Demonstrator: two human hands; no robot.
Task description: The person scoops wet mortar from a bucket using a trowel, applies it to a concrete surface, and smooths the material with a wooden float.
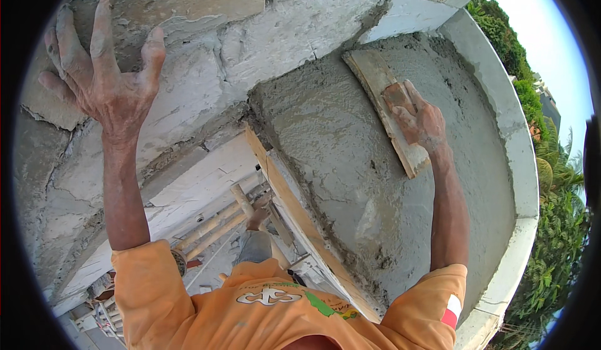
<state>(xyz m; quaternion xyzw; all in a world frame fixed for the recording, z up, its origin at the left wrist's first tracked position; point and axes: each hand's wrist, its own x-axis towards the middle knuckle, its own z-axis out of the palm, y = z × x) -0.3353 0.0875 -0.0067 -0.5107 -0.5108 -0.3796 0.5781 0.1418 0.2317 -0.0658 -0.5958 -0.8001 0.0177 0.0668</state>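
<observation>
A long wooden plastering float [365, 72] lies against a broad area of wet grey mortar [313, 143]. My right hand [423, 119] grips its handle, fingers wrapped round it, with the arm stretched upward. My left hand [106, 77] is spread wide at the upper left, holding nothing. Its fingers are against the rough, mortar-smeared masonry [206, 12], seemingly resting there. The mortar is partly smoothed, with rough patches along its lower left edge and near the far right corner.
A wooden board [294, 209] edges the mortar at the left. A pale curved rim [524, 162] bounds it at the right, with trees [532, 268] beyond. Below are wooden poles [210, 228] and my lower leg and foot [255, 221] on the scaffold.
</observation>
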